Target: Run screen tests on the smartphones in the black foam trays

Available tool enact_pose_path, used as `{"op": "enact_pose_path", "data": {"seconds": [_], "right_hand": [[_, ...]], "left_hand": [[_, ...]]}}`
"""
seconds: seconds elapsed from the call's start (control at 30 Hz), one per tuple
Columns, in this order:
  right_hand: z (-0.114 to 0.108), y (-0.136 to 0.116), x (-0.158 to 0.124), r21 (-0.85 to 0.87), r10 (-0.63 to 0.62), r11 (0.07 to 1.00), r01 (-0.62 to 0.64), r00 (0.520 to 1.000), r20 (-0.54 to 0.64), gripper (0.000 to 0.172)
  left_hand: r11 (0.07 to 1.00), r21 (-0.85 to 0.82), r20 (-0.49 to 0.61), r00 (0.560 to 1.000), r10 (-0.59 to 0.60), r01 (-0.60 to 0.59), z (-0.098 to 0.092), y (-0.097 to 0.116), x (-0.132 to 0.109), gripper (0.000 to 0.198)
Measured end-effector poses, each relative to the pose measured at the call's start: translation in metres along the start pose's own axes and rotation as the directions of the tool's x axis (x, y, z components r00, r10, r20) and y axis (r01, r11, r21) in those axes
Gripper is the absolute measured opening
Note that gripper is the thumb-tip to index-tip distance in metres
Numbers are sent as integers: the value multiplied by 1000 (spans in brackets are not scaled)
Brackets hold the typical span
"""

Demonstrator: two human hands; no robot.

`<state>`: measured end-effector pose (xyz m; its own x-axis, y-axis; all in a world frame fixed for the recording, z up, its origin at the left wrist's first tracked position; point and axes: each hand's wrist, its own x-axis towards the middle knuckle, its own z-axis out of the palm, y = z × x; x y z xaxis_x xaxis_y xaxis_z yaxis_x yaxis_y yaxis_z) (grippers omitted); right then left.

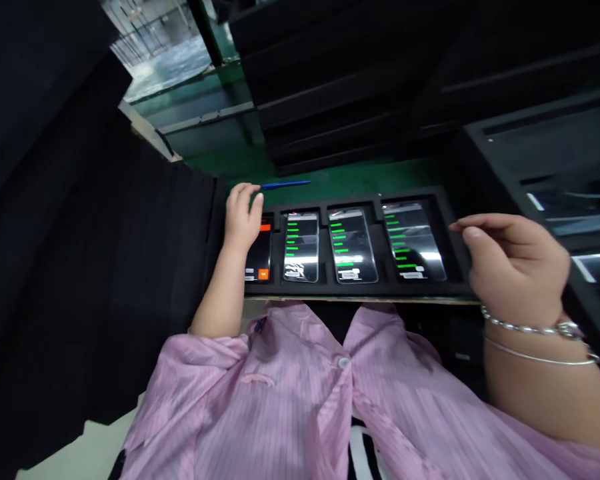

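Note:
Four slots of a black tray hold smartphones in a row. My left hand rests over the leftmost phone, partly covering it; its fingers curve loosely with the thumb apart, near a blue pen. Orange patches show on that phone's screen. Green lines of text light up the second phone, the third phone and the rightmost phone. Off the tray's right end, my right hand is raised, thumb drawn against the fingers, with no object visible in it.
Dark curtain-like material hangs along the left, and dark panels stand behind the green work surface. At the right is a black-framed unit with reflective panels. The tray's front edge lies close to my body.

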<state>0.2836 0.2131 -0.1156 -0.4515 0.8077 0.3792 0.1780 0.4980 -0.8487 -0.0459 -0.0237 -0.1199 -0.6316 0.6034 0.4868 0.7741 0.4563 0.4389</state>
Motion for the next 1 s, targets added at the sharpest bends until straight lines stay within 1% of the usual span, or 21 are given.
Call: {"op": "enact_pose_path", "data": {"seconds": [0.03,0.07,0.1,0.13,0.2,0.23,0.27,0.33,0.43,0.5,0.57,0.67,0.8,0.9,1.0], "right_hand": [[-10,3,-6,-46,-38,998,37,999,-3,16],[-18,6,-11,-93,-83,992,84,996,16,16],[-25,9,-17,-134,-141,980,149,988,63,16],[-31,12,-22,-165,-202,961,222,971,131,16],[-35,19,-32,-184,-298,917,354,914,274,15],[-35,23,-36,-181,-323,902,392,891,320,16],[-34,26,-39,-178,-330,895,408,877,349,17],[-28,31,-46,-187,-323,892,412,869,374,21],[-16,33,-52,-268,-296,862,430,857,422,26],[-6,30,-55,-343,-251,829,442,842,477,33],[4,27,-57,-390,-207,799,459,817,539,42],[20,25,-58,-427,-168,763,485,787,594,49],[39,28,-48,-466,-137,737,490,783,606,48],[51,33,-36,-472,-100,754,456,790,604,48],[56,32,-29,-469,-82,775,424,803,591,48]], "left_hand": [[999,-41,-40,999,14,-16,-10,11,-8,48],[997,-72,-56,998,21,-25,-21,22,-18,44],[996,-87,-52,998,17,-22,-30,33,-29,40],[996,-91,-36,999,20,-23,-38,43,-42,37],[996,-80,38,998,43,-40,-46,57,-68,33],[997,-69,76,996,51,-46,-46,62,-80,32],[997,-55,111,992,53,-47,-45,64,-92,31],[999,-23,155,987,33,-30,-38,65,-110,29],[999,41,224,975,3,-12,-30,64,-126,32],[995,97,300,954,-13,-17,-28,66,-131,36],[987,160,372,927,-55,-6,-28,70,-133,40],[968,247,426,894,-136,30,-25,74,-134,45],[963,268,443,883,-157,36,-13,68,-126,48],[962,269,447,878,-170,50,-6,62,-116,50],[962,268,457,872,-177,54,-6,60,-110,51]]}}
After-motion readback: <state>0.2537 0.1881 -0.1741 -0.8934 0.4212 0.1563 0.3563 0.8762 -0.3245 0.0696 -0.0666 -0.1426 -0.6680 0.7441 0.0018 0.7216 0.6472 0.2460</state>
